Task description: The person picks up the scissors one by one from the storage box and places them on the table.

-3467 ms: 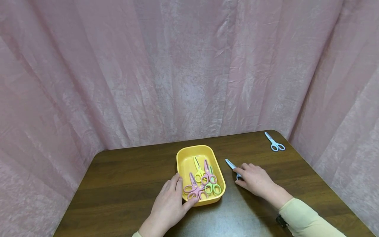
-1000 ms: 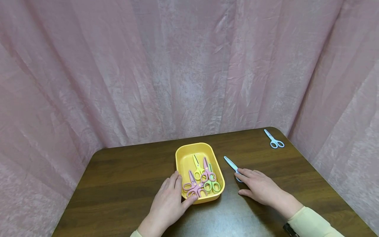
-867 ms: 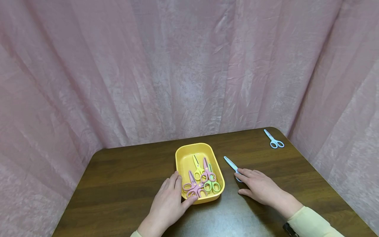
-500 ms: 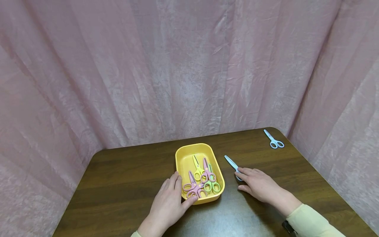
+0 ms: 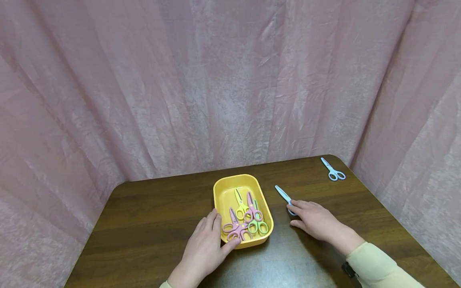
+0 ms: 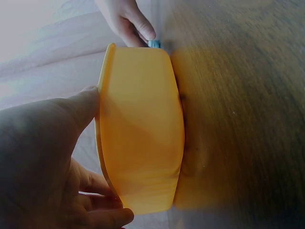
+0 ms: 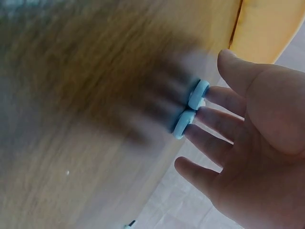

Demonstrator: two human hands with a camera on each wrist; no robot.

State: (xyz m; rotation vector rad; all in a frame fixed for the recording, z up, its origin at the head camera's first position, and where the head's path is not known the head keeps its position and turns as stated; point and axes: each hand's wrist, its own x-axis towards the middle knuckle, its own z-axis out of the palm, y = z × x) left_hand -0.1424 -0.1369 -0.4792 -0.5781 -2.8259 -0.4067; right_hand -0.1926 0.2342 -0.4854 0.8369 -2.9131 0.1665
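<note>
My left hand [image 5: 203, 248] rests at the near left corner of a yellow plastic tray [image 5: 219, 192], fingers along the left rim and thumb over the near rim. In the tray lie yellow scissors [image 5: 241, 205], two pairs of pink scissors, one pair [image 5: 250, 200] partly over green scissors [image 5: 257, 227] and another [image 5: 234, 218] near the left wall. To the right, my right hand [image 5: 315, 221] touches the handle loops of light blue scissors [image 5: 282, 193] with its fingertips; its thumb stands apart, as the right wrist view shows. Those blades point away and left.
Another pair of light blue scissors [image 5: 332, 170] lies at the table's far right corner. The brown wooden table [image 5: 151, 224] has rounded far corners, and pink curtains [image 5: 223, 88] hang behind and at both sides.
The right hand and the blue scissors under its fingertips have slid slightly away and to the right over the last second. Its thumb stood closer to the loops earlier. Left hand and tray stay put.
</note>
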